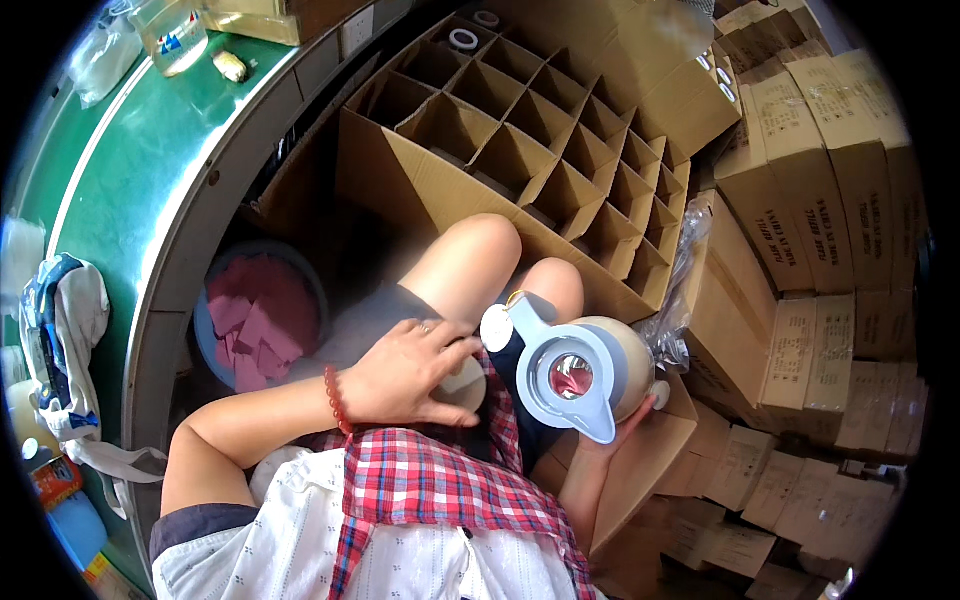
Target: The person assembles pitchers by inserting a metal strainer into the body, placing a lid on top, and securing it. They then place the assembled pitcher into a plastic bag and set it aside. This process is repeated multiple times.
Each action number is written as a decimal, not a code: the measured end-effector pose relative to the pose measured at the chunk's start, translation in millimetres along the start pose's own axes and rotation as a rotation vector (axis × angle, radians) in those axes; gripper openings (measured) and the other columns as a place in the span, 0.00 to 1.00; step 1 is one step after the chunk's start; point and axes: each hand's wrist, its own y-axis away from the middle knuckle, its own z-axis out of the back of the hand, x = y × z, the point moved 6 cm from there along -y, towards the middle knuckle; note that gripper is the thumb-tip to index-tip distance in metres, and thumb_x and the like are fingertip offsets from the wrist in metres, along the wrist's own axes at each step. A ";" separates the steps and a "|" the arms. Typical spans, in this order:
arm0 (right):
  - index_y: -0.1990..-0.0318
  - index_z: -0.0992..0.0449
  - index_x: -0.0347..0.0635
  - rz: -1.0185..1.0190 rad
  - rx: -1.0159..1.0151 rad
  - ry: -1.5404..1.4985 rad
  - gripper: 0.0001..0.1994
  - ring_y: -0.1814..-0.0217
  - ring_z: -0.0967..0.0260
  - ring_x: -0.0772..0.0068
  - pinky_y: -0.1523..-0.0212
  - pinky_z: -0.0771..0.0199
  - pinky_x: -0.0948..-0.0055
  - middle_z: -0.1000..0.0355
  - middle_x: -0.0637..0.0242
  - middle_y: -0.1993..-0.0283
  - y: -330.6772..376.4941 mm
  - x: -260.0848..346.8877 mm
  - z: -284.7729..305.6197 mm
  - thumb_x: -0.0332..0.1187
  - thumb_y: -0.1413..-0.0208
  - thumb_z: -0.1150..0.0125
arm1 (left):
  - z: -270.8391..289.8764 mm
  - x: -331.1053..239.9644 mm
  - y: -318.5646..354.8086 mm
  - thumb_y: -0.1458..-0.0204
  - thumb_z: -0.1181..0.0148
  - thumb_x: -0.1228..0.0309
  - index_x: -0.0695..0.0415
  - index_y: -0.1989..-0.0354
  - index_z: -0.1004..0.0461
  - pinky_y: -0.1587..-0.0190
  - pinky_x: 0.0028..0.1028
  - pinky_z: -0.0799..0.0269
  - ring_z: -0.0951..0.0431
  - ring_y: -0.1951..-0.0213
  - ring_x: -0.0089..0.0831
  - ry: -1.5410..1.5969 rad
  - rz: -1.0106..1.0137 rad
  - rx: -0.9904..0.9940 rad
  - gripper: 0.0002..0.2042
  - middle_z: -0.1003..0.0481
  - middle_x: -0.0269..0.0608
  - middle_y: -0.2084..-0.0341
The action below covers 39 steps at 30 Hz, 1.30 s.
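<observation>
My right hand (pixel 622 432) supports a vacuum jug (pixel 632 365) from below, its palm and fingers against the cream body. The jug is tilted so its light blue collar and spout (pixel 597 415) face up, and the uncovered mouth shows a shiny mirrored inside. A round white tag (pixel 497 328) hangs by a thread near the blue handle. Across my lap, my left hand (pixel 410 372) has thumb and fingers curved around a round cream-coloured piece (pixel 463 388), probably a lid; the hand partly hides it. A small white piece (pixel 660 394) shows beside the jug, by my right fingers.
Ahead stands a large carton (pixel 430 180) with cardboard dividers and a few white-ringed items in its far cells. A blue tub (pixel 207 345) of pink pieces sits at my left, below a green worktop (pixel 130 200). Stacked cartons (pixel 830 180) fill the right side.
</observation>
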 end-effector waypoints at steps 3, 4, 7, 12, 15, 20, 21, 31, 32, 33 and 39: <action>0.31 0.51 0.46 0.159 0.096 0.431 0.33 0.30 0.45 0.61 0.30 0.47 0.55 0.41 0.59 0.32 -5.0 -2.4 1.0 0.50 0.38 0.49 | 17.8 3.2 -16.4 0.53 0.33 0.49 0.60 0.42 0.36 0.59 0.34 0.26 0.23 0.59 0.42 0.281 0.161 -0.147 0.36 0.29 0.48 0.53; 0.30 0.53 0.46 0.229 0.094 0.541 0.34 0.29 0.45 0.62 0.30 0.48 0.55 0.41 0.58 0.32 -5.2 1.7 0.3 0.48 0.38 0.48 | 23.1 0.2 -24.6 0.53 0.33 0.51 0.58 0.42 0.36 0.64 0.32 0.25 0.22 0.65 0.41 0.302 0.126 -0.183 0.34 0.29 0.46 0.57; 0.31 0.47 0.49 0.315 0.032 0.460 0.31 0.29 0.47 0.62 0.30 0.48 0.53 0.42 0.62 0.31 -0.2 25.4 -12.9 0.54 0.36 0.57 | 39.9 -20.3 -46.4 0.54 0.33 0.52 0.56 0.43 0.35 0.65 0.33 0.25 0.22 0.64 0.41 0.094 0.057 -0.223 0.33 0.28 0.45 0.60; 0.34 0.41 0.47 -0.108 0.030 -0.152 0.32 0.31 0.44 0.60 0.31 0.44 0.56 0.42 0.63 0.32 -7.7 30.6 -18.8 0.59 0.35 0.65 | 32.4 -27.1 -78.5 0.61 0.31 0.60 0.59 0.60 0.28 0.68 0.32 0.27 0.22 0.68 0.36 -0.116 0.009 -0.013 0.22 0.28 0.41 0.69; 0.33 0.43 0.46 -0.150 0.182 -0.803 0.31 0.31 0.44 0.61 0.31 0.45 0.57 0.42 0.62 0.32 -3.9 65.7 -37.8 0.58 0.34 0.66 | 23.8 -24.0 -81.3 0.62 0.32 0.65 0.59 0.66 0.30 0.69 0.32 0.27 0.22 0.68 0.36 -0.115 -0.083 -0.014 0.18 0.28 0.40 0.70; 0.33 0.43 0.46 -0.228 0.119 -0.769 0.31 0.31 0.44 0.59 0.31 0.44 0.57 0.43 0.62 0.31 -5.5 61.4 -36.4 0.58 0.34 0.67 | 21.8 -19.9 -82.5 0.62 0.32 0.69 0.59 0.66 0.31 0.70 0.33 0.27 0.21 0.68 0.36 -0.117 -0.127 -0.006 0.16 0.28 0.40 0.71; 0.33 0.43 0.46 -0.233 0.103 -0.758 0.31 0.31 0.44 0.59 0.31 0.44 0.57 0.43 0.62 0.31 -6.6 60.1 -35.1 0.58 0.34 0.67 | 22.5 -19.4 -83.2 0.62 0.32 0.69 0.58 0.65 0.31 0.70 0.33 0.27 0.22 0.68 0.37 -0.114 -0.119 -0.011 0.17 0.28 0.40 0.71; 0.36 0.38 0.49 -0.333 -0.008 -0.887 0.29 0.33 0.40 0.60 0.35 0.39 0.56 0.38 0.63 0.35 -5.4 51.7 -36.0 0.58 0.34 0.64 | 52.2 -20.6 -48.6 0.59 0.29 0.54 0.57 0.67 0.31 0.56 0.38 0.29 0.27 0.53 0.41 0.241 -0.181 -0.371 0.22 0.31 0.44 0.54; 0.37 0.38 0.49 -0.319 -0.036 -0.783 0.29 0.34 0.40 0.60 0.35 0.39 0.56 0.37 0.63 0.35 -5.3 50.4 -34.7 0.58 0.34 0.64 | 47.8 -24.0 -43.5 0.58 0.31 0.49 0.56 0.64 0.29 0.50 0.41 0.32 0.31 0.48 0.47 0.267 -0.252 -0.364 0.25 0.33 0.47 0.48; 0.37 0.37 0.49 -0.306 -0.063 -0.680 0.29 0.34 0.40 0.60 0.35 0.38 0.55 0.37 0.63 0.36 -4.8 49.2 -33.5 0.58 0.35 0.64 | 41.4 -27.4 -40.8 0.59 0.31 0.47 0.55 0.58 0.28 0.44 0.46 0.37 0.36 0.41 0.52 0.282 -0.282 -0.310 0.27 0.38 0.53 0.42; 0.38 0.36 0.50 -0.327 -0.009 -0.950 0.29 0.35 0.39 0.60 0.36 0.38 0.53 0.36 0.64 0.36 -4.6 48.1 -37.4 0.59 0.35 0.62 | 7.3 -33.1 -40.2 0.63 0.27 0.55 0.51 0.54 0.26 0.36 0.58 0.51 0.46 0.33 0.56 0.155 -0.236 -0.288 0.27 0.48 0.57 0.34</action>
